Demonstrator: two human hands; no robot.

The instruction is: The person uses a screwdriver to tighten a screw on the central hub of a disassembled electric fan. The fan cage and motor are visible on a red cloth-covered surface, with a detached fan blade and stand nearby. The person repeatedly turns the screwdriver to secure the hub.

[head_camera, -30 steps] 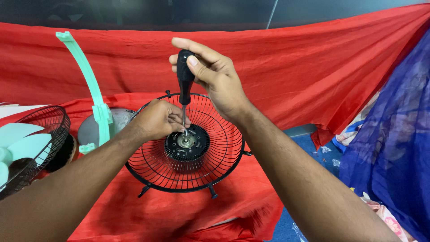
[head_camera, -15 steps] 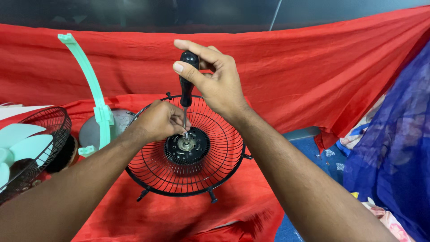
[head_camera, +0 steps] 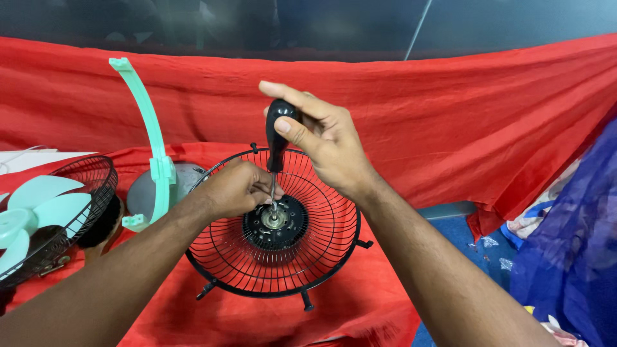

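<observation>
The black wire fan guard (head_camera: 273, 231) lies flat on the red cloth (head_camera: 450, 128), dished side up, with the round black motor hub (head_camera: 275, 222) at its centre. A screwdriver (head_camera: 276, 144) stands upright over that hub, its thin metal shaft meeting the shiny fitting in the hub's middle.

The right hand (head_camera: 324, 144) is closed about the screwdriver's black bulbous handle above the guard, thumb along the front and forefinger laid over the top. The left hand (head_camera: 234, 189) rests on the guard just left of the hub, fingers curled and pinched together around the lower shaft near its tip.

The guard looks light and springy: thin wires that would likely bend under a hard squeeze, so the stiff outer rim or the solid hub seem the safer places to take hold. Its small feet at the near edge probably let it rock, and the cloth beneath may slide. The screwdriver is rigid, and its smooth, rounded handle likely suits a full grip better than fingertips.

Left of the guard a mint-green curved plastic arm (head_camera: 151, 138) rises from a grey round base (head_camera: 144, 193). Farther left sits a second guard (head_camera: 71, 205) holding pale green fan blades (head_camera: 32, 212). Right of the guard, blue fabric (head_camera: 572, 244) hangs beside the cloth.
</observation>
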